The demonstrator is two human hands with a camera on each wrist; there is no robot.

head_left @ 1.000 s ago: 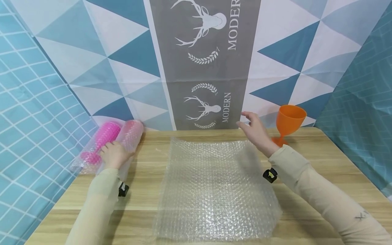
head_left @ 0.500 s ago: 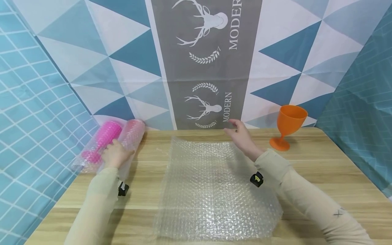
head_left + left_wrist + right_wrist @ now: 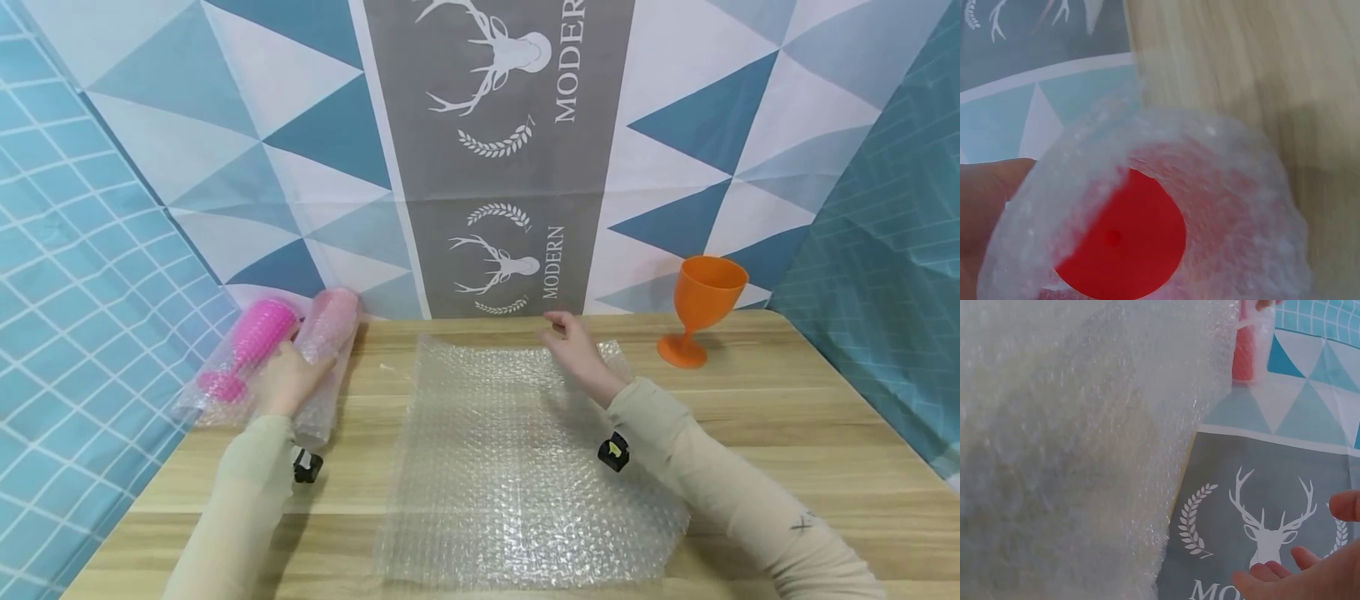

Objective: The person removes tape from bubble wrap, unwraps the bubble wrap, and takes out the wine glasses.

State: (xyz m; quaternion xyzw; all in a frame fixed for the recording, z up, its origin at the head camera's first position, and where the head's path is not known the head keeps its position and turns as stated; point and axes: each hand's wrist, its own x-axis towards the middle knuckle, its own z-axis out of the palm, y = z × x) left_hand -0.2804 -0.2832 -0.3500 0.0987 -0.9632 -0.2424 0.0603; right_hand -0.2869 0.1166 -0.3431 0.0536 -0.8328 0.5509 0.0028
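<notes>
At the table's far left, my left hand [image 3: 287, 382] grips a bubble-wrapped red goblet [image 3: 330, 321], thumb on its right side. The round red base [image 3: 1129, 240] shows through the open end of the roll in the left wrist view. Just left of it lies a bubble-wrapped pink goblet [image 3: 262, 333]. My right hand [image 3: 577, 350] hovers over the far edge of a flat bubble wrap sheet [image 3: 517, 467], fingers loosely bent and holding nothing. In the right wrist view the palm and fingertips of the right hand [image 3: 1310, 575] show at the lower right.
An unwrapped orange goblet [image 3: 705, 300] stands upright at the back right of the wooden table [image 3: 810, 433]. A patterned cloth [image 3: 517, 167] hangs behind the table's back edge. Blue tiled cloth [image 3: 67, 317] borders the left side.
My right hand has moved left, away from the orange goblet, to above the sheet's far edge. The wrapped red goblet has shifted slightly to the right with my left hand on it.
</notes>
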